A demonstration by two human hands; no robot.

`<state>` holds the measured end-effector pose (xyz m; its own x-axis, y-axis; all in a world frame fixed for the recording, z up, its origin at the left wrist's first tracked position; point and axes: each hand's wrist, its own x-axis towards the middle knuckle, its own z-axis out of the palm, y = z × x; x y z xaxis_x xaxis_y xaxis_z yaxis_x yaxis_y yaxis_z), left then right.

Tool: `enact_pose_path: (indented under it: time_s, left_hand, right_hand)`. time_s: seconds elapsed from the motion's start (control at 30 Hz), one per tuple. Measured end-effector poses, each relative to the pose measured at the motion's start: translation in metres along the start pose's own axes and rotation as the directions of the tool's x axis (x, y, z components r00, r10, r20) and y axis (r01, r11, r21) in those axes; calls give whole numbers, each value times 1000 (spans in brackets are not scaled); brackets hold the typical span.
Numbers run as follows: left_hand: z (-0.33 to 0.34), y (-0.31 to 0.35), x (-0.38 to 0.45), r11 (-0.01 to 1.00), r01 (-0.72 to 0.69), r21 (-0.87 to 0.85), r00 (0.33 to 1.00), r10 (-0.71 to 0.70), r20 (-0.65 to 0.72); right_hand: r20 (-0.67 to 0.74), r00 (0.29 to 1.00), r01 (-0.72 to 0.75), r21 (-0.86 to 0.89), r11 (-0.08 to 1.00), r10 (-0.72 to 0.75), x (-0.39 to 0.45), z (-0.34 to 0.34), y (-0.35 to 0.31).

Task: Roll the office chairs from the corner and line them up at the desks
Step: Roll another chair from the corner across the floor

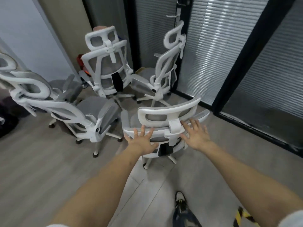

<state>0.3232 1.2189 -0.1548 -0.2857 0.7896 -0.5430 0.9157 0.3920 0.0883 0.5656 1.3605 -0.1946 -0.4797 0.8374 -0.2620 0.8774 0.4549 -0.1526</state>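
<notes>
Several white-framed office chairs with grey mesh stand bunched in the room's corner. The nearest chair (168, 112) has its back toward me, headrest on top. My left hand (141, 141) is spread with straight fingers over the left of its backrest frame. My right hand (196, 133) is spread the same way over the right side, beside the headrest bracket. Whether either hand touches the frame is unclear; neither grips it. A second chair (68, 108) stands left, turned sideways. Two more, a back-facing chair (106, 63) and a side-on chair (164, 76), stand deeper in the corner.
Glass partitions with black frames (252, 51) and lowered blinds close off the right and rear. A beige wall and a pale door are at the left. Red and orange items (81, 63) lie behind the rear chair. Grey plank floor stretches toward me, where my shoe (181, 203) shows.
</notes>
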Motion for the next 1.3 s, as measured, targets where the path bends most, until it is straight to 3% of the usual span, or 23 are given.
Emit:
enact_pose_path:
  time_s: [0.33, 0.57, 0.8, 1.17, 1.3]
  left_hand:
    - [69, 35, -121, 937, -304, 173, 952, 292, 94]
    - [135, 98, -204, 845, -481, 232, 877, 457, 150]
    - [212, 187, -298, 720, -608, 335, 792, 577, 199]
    - [327, 353, -444, 440, -787, 434, 594, 730, 338]
    - [367, 425, -499, 315, -827, 466, 514, 760, 398]
  right_hand:
    - [-28, 955, -292, 106, 950, 297, -233, 53, 16]
    - [-57, 867, -474, 216, 854, 495, -403, 92, 39]
    - [-75, 751, -617, 277, 737, 656, -578, 129, 83]
    - [25, 539, -780, 393, 487, 842, -834, 185, 161]
    - [57, 432, -827, 422, 370, 900, -921, 202, 192]
